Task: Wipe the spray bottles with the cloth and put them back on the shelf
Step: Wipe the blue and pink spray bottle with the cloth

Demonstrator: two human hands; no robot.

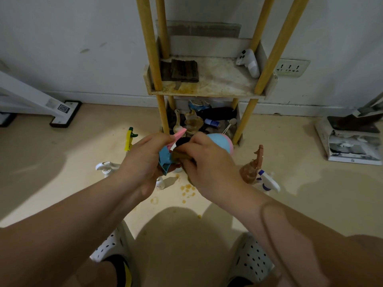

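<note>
Head view: on the floor at the left are a yellow spray bottle (129, 139) and a white spray bottle (105, 167). The left hand (145, 162) wraps tight round the top of the blue and pink spray bottle (220, 142), held up before the shelf (207, 90). The right hand (209, 170) squeezes the brown cloth (179, 155) against it. A brown spray bottle (253, 168) is on the floor at the right.
</note>
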